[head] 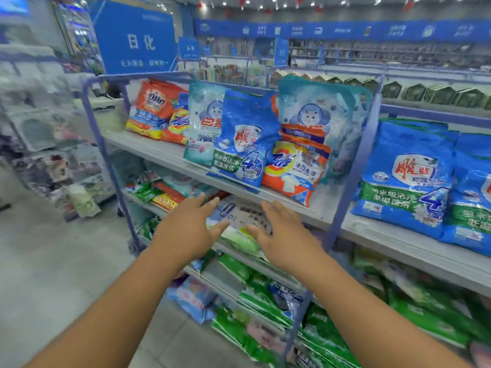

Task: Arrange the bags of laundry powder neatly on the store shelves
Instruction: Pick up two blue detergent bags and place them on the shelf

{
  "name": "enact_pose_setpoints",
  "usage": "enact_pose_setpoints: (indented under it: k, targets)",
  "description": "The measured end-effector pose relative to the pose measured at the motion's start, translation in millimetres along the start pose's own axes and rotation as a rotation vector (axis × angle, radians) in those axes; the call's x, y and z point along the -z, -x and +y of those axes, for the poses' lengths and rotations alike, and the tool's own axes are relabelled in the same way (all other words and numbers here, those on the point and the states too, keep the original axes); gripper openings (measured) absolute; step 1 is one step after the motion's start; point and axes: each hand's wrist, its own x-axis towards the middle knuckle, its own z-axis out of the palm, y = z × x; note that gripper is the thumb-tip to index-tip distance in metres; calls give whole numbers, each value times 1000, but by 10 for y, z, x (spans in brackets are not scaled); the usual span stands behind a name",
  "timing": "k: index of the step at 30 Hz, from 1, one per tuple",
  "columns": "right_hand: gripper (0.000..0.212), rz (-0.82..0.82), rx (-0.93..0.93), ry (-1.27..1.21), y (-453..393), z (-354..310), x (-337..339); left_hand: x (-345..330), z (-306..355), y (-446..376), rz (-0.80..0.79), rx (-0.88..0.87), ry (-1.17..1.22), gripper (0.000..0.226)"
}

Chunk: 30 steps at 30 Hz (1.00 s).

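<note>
Bags of laundry powder stand crowded on the top shelf [313, 208]: an orange bag [152, 107] at the left, a pale cat-print bag [203, 123], a blue bag [243, 139] leaning forward, an orange Tide bag [293, 168] and a tall cat-print bag [318, 110] behind it. On the second shelf lies a whitish-blue bag [239, 216]. My left hand [191, 224] and my right hand [281, 232] hover just in front of that bag, fingers spread, one at each side, holding nothing.
A blue shelf post [350, 181] divides this bay from the right one, where large blue bags [406, 176] stand. Green bags [265, 296] fill the lower shelves. A blue sign [135, 41] stands on top. Grey aisle floor [53, 274] lies to the left.
</note>
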Motion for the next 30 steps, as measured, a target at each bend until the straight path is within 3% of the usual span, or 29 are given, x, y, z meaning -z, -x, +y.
enact_pose_setpoints:
  k: [5,14,19,23,27,30]
  targets:
    - [79,7,-33,-43,-419,-521,-257,214,-784,-93,-20,29,33,72]
    - [78,94,-74,-113,-1397,-872,-347,251,-1516,-939,-2,49,110,71]
    - [76,300,-160,-199,-1985,-774,-161,205,-1729,-1556,-38,30,100,74]
    - [74,459,-256,-46,-2339,-807,-175,257,-1859,-2091,-12,-28,132,75]
    - [81,756,-412,-74,-2491,-706,-192,271,-1694,-2550,68,-174,270,65]
    - [94,885,-540,-279,-2504,-620,-202,179,-1540,-2877,115,-348,328,58]
